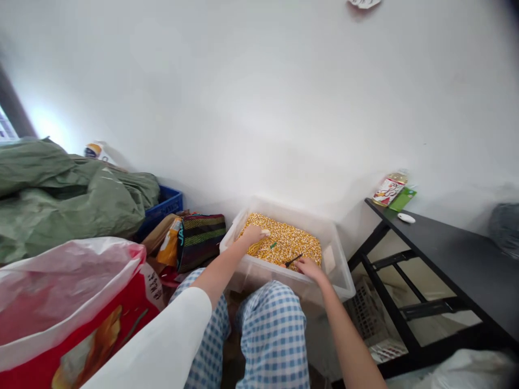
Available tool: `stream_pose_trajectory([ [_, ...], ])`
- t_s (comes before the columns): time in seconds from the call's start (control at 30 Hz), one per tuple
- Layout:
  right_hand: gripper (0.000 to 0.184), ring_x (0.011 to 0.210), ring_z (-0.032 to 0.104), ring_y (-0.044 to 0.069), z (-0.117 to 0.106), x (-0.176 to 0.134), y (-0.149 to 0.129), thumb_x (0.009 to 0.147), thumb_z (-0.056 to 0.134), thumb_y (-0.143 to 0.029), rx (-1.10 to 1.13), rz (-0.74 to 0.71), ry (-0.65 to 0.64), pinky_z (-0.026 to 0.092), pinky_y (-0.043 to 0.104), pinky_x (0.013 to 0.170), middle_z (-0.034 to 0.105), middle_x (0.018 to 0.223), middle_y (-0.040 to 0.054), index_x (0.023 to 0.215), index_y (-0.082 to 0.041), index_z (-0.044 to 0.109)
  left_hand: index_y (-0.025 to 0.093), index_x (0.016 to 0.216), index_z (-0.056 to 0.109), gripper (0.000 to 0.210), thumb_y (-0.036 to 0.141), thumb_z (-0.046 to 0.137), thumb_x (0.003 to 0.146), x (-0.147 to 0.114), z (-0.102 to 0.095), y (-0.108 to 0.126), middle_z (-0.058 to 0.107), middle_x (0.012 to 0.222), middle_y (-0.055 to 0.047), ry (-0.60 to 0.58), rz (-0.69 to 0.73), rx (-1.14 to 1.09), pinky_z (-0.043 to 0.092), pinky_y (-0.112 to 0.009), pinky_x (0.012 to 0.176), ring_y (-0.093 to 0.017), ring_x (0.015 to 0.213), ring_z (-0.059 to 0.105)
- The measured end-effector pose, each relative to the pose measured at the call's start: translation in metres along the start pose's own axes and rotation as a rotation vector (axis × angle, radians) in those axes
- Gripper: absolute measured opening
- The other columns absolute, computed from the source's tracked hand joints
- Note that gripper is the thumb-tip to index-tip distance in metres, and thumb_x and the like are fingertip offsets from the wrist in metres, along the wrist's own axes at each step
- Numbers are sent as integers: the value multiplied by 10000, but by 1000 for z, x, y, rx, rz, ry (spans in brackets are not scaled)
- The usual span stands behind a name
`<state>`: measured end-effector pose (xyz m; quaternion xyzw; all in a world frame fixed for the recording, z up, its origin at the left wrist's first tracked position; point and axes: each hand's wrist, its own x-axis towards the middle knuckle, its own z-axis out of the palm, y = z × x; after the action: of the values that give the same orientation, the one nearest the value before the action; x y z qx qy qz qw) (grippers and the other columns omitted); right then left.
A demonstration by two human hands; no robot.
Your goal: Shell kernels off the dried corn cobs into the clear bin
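Observation:
A clear plastic bin (338, 254) full of loose yellow corn kernels (290, 237) stands before my knees. My left hand (252, 235) is over the left part of the kernels, its fingers closed around a pale corn cob (265, 233), mostly hidden by the hand. Just below that hand, rows of yellow kernels (254, 248) look like another cob. My right hand (308, 267) reaches over the bin's near rim, fingers stretched out beside a thin dark tool with an orange end (290, 263). A small green piece (273, 245) lies on the kernels between my hands.
On the left are a red and white bag (133, 302), a striped pouch (201, 240) and a blue crate (168, 202) under a green sheet (81, 194). To the right, a black table (450, 240) bears an oil bottle (389, 189) and a white object (406, 218). Behind rises a white wall.

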<state>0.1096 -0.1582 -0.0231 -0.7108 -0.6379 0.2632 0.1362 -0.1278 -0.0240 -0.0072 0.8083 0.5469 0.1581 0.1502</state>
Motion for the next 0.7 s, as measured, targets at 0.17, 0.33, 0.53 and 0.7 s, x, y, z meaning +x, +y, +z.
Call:
stream_pose_trajectory([
  [0.17,289,574,517,112,-2,0,0,829,471,-332,-7,18,39,314,214,559,616,628,30,672,-146,628,109,998,545,482,525,342,863,0,-8,-2,635,890,-136,94,-9,-62,401,-300,725,-243,870,593],
  [0.33,313,543,516,101,-2,1,2,844,454,-362,-4,30,67,327,207,559,624,627,31,723,-142,642,112,1030,522,512,532,274,873,1,-12,1,628,946,-148,158,-25,-134,402,-304,742,-253,909,579],
  [0.53,320,544,524,97,0,5,3,858,435,-357,11,14,87,341,200,558,632,642,30,737,-141,636,122,1064,541,597,622,342,804,-2,-18,11,647,914,-101,145,7,-294,418,-278,687,-221,815,597],
  [0.7,333,558,524,98,2,8,6,864,427,-380,24,-8,93,338,197,558,634,647,27,744,-148,633,134,1005,594,637,677,384,749,-6,-23,18,657,919,-99,109,93,-379,419,-267,658,-230,817,594],
])
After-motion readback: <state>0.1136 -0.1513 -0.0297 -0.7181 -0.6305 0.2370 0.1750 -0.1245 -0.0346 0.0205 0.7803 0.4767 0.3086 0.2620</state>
